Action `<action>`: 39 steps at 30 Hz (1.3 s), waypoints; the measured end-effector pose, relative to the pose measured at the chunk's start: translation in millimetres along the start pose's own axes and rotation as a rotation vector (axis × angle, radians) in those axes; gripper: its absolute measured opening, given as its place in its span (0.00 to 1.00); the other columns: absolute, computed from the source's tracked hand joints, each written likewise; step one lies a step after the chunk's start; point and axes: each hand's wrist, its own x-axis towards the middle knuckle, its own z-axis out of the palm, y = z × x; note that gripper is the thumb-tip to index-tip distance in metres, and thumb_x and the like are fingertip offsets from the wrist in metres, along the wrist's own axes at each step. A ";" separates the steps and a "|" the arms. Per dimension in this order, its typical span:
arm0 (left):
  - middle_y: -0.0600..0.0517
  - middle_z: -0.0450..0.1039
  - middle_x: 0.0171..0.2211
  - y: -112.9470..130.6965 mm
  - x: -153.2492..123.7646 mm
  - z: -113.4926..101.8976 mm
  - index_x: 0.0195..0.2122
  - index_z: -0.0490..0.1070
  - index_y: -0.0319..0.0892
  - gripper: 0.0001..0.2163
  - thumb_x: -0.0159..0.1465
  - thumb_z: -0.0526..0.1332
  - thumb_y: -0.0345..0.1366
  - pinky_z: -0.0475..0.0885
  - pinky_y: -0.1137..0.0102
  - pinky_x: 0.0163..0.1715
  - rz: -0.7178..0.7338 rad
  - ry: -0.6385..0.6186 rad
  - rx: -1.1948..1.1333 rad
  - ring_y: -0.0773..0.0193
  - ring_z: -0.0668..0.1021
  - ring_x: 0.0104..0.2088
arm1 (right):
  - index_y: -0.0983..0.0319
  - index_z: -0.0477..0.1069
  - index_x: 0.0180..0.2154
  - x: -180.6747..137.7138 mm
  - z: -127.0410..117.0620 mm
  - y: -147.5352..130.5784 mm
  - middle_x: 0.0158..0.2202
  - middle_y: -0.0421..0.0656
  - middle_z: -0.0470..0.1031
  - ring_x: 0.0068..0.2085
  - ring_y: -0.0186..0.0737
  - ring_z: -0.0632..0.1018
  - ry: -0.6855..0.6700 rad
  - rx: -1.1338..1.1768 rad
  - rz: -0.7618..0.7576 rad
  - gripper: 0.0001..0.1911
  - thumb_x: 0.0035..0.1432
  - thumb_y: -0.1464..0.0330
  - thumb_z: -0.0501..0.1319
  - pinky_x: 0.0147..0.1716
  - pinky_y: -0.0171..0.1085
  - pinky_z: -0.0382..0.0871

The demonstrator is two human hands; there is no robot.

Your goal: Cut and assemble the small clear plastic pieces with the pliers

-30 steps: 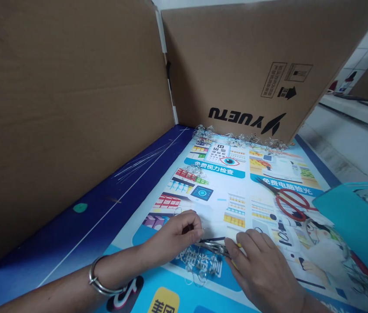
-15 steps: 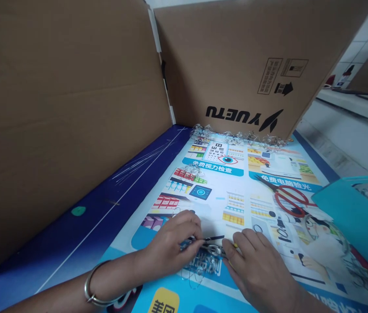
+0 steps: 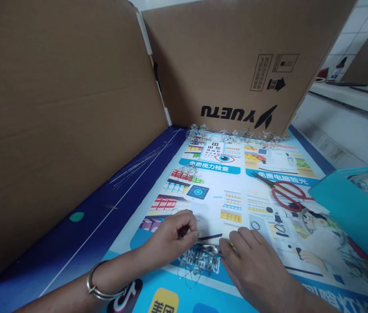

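My right hand is closed around a pair of pliers; the metal jaws point left and the handles are mostly hidden in my palm. My left hand, with a silver bangle at its wrist, pinches thumb and forefinger together just beyond the plier tips. Whatever lies in that pinch is too small to make out. Below the pliers, a tangle of clear beads and thin wire loops rests on the printed sheet, partly covered by my left hand and the pliers.
Red-handled scissors lie at the right, beside a turquoise folder. Beaded wire pieces line the base of a cardboard panel. A smaller beaded cluster and loose wires lie left of centre.
My left thumb and forefinger have curled into a rounder pinch, and the left hand has shifted slightly left. My right hand keeps hold of the pliers. The camera view has moved a little.
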 end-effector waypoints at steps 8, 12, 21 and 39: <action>0.57 0.60 0.22 -12.1 0.4 5.6 0.25 0.60 0.40 0.05 0.58 0.54 0.30 0.57 0.76 0.22 -0.180 -0.007 -0.273 0.71 0.62 0.23 | 0.62 0.64 0.42 -0.7 1.0 -1.7 0.34 0.43 0.65 0.34 0.42 0.64 0.015 -0.017 -0.030 0.13 0.52 0.70 0.57 0.32 0.41 0.55; 0.59 0.57 0.21 -8.2 0.6 3.5 0.26 0.60 0.39 0.05 0.58 0.55 0.31 0.55 0.76 0.21 -0.218 -0.023 -0.213 0.73 0.59 0.21 | 0.62 0.64 0.43 0.0 1.2 -1.7 0.34 0.43 0.65 0.34 0.42 0.65 0.009 -0.011 -0.027 0.14 0.52 0.70 0.58 0.32 0.42 0.55; 0.58 0.62 0.24 -9.5 1.8 0.6 0.36 0.59 0.41 0.08 0.58 0.59 0.35 0.58 0.76 0.24 -0.217 -0.098 -0.483 0.73 0.63 0.23 | 0.61 0.64 0.43 -1.1 0.6 -1.5 0.33 0.43 0.65 0.35 0.43 0.65 -0.008 -0.006 -0.024 0.14 0.52 0.70 0.57 0.33 0.42 0.55; 0.56 0.65 0.24 -14.2 5.7 -4.3 0.34 0.64 0.39 0.09 0.56 0.62 0.36 0.61 0.75 0.27 -0.211 -0.185 -0.595 0.72 0.66 0.24 | 0.63 0.66 0.44 -1.3 0.1 0.1 0.34 0.46 0.67 0.36 0.45 0.66 0.151 -0.017 -0.030 0.14 0.53 0.71 0.55 0.35 0.44 0.57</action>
